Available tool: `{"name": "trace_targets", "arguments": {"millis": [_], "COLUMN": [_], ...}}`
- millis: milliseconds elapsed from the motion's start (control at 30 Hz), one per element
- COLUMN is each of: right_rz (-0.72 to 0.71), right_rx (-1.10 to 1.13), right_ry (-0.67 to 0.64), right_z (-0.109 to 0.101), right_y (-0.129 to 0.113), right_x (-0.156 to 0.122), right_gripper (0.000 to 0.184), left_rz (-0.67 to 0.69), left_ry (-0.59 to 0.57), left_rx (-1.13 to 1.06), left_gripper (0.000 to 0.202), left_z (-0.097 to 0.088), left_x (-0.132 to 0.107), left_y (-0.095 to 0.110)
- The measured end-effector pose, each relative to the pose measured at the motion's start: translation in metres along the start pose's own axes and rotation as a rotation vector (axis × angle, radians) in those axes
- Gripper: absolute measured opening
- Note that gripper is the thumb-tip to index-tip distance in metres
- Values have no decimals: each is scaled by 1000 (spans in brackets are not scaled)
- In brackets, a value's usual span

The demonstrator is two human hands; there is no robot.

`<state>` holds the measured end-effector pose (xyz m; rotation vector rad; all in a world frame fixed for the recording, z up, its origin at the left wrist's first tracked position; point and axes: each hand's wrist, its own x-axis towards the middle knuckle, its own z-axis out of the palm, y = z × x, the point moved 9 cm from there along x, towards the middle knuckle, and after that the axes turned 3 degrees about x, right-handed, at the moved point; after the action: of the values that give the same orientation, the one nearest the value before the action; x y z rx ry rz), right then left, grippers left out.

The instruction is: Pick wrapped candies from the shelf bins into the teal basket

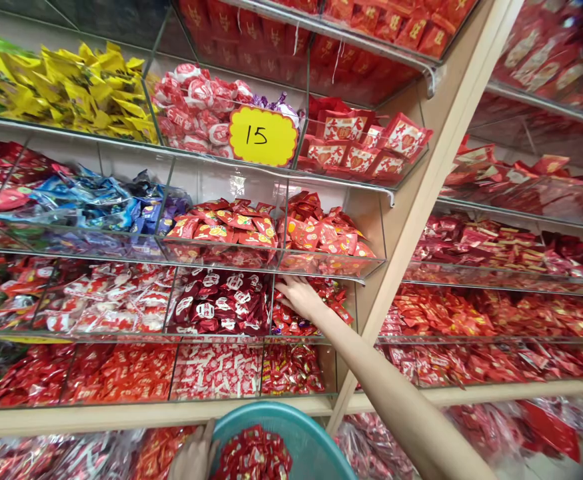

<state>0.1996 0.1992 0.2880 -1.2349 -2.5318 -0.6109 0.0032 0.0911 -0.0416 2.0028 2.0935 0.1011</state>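
Observation:
My right hand [298, 297] reaches into a clear-walled shelf bin of small red wrapped candies [338, 300], its fingers stretched out over them near the left divider. No candy shows in those fingers. Low in view, my left hand [194, 455] grips the left rim of a teal plastic basin [311, 433]. Inside the basin lies a heap of red wrapped candies [255, 453]. Dark maroon packets with white labels [221, 303] fill the bin just left of my right hand.
Clear shelf fronts and dividers separate rows of wrapped sweets, including yellow packets [71, 93] and blue packets [86, 197]. A yellow tag [264, 136] reads 15. A slanting wooden upright [421, 193] stands right of my right hand, with more shelves beyond. Plastic-bagged goods [61, 457] lie below.

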Motion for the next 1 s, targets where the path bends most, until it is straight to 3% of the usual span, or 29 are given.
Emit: {"name": "trace_targets", "arguments": {"millis": [133, 367, 633, 733, 867, 1000], "right_rz": [-62, -73, -57, 79, 491, 756], "right_rx": [-25, 44, 394, 622, 1199, 1843], "right_ry": [37, 67, 177, 307, 449, 437], "right_z": [-1, 1, -8, -14, -1, 18], "right_y": [-5, -4, 7, 25, 52, 34], "right_x": [-2, -13, -24, -27, -44, -63], "right_gripper": [20, 34, 39, 36, 40, 39], "left_rz": [-2, -7, -18, -26, -39, -21], "left_ry": [-8, 0, -8, 1, 7, 10], "left_rx": [6, 8, 33, 61, 86, 73], "left_gripper": [56, 55, 54, 54, 53, 53], "left_z": [1, 1, -7, -11, -12, -11], "left_x": [0, 0, -6, -9, -10, -8], "left_y": [-1, -2, 2, 4, 5, 5]}}
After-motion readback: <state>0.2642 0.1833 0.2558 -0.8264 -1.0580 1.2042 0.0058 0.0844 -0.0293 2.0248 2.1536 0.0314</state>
